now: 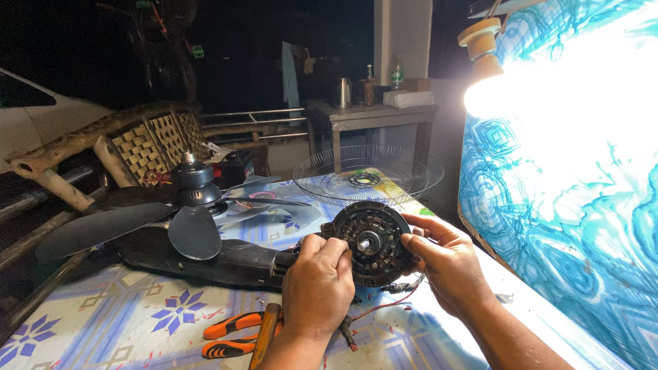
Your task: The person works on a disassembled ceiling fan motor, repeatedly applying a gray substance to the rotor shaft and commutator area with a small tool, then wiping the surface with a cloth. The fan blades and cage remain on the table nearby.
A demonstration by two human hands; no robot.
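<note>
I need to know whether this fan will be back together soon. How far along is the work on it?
Done: the wire guard is off and lies on the table; the blades lie beside it. In hand: the left hand and right hand grip the round motor, its shaft and windings exposed. Left: loose wires hang free, and everything is unassembled.

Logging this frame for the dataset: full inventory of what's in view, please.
Fan motor: 1, dark round, held between both hands.
Fan body: 1, black, lying on table left of the motor.
Fan blades: 1 set, dark grey, on the fan body.
Wire fan guard: 1, silver, far side of table.
Pliers: 1, orange-black handles, near edge.
Wooden handle: 1, brown, beside pliers; tool head hidden.
Table: 1, blue-patterned cover.
Lamp: 1, lit, upper right.
Side table: 1, grey, background, bottles on it.
Left hand: on the motor's left rim.
Right hand: on its right rim.
</note>
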